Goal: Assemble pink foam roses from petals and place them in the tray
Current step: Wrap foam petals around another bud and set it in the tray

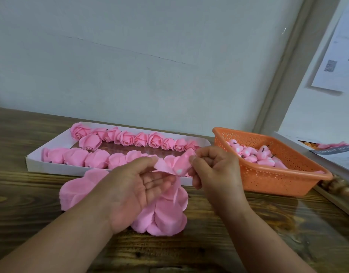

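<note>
Left hand [138, 186] palm up, thumb pinching pink petal sheet [170, 167]; right hand [213, 166] pinching its other edge, above tabletop [268, 223]. Behind, white tray [41, 164] of roses [130, 138]; orange basket [284, 174] right. No legible writing.

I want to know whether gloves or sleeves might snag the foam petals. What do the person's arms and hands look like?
Both are bare. The left hand and the right hand wear no gloves, and no rings, watch or bands show. Both forearms are uncovered right down to the frame's bottom edge, with no sleeve in view. The nails on the fingers look short and unpainted.
</note>
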### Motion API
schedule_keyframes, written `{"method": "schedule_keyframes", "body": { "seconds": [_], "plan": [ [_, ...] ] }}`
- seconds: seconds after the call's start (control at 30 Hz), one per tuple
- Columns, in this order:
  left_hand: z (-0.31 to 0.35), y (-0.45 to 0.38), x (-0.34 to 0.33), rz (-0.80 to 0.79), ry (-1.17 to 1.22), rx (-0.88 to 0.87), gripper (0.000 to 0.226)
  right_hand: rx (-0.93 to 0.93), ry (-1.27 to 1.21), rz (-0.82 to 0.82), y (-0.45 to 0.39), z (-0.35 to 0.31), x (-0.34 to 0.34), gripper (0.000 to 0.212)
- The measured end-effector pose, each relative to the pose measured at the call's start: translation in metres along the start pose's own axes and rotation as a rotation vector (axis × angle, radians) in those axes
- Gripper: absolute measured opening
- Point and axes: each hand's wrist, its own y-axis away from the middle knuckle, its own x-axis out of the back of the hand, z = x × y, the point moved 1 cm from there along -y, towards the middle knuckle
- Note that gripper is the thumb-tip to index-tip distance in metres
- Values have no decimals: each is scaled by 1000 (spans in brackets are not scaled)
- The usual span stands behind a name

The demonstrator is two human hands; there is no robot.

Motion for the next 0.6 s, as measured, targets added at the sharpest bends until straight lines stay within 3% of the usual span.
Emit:
{"method": "schedule_keyframes", "body": {
  "seconds": [0.1, 0.3, 0.5, 0.6],
  "plan": [
    [0, 0, 2, -19, 40, -2, 30, 4, 5, 12, -1, 1, 0, 19],
    [-12, 0, -1, 83, -148, -141, 20, 14, 63, -12, 3, 1, -6, 21],
    [-16, 2, -3, 126, -516, -307, 25, 28, 68, -57, 7, -2, -11, 25],
    [-14, 5, -2, 91, -590, -364, 25, -1, 26, -95, 8, -3, -12, 22]
  ]
}}
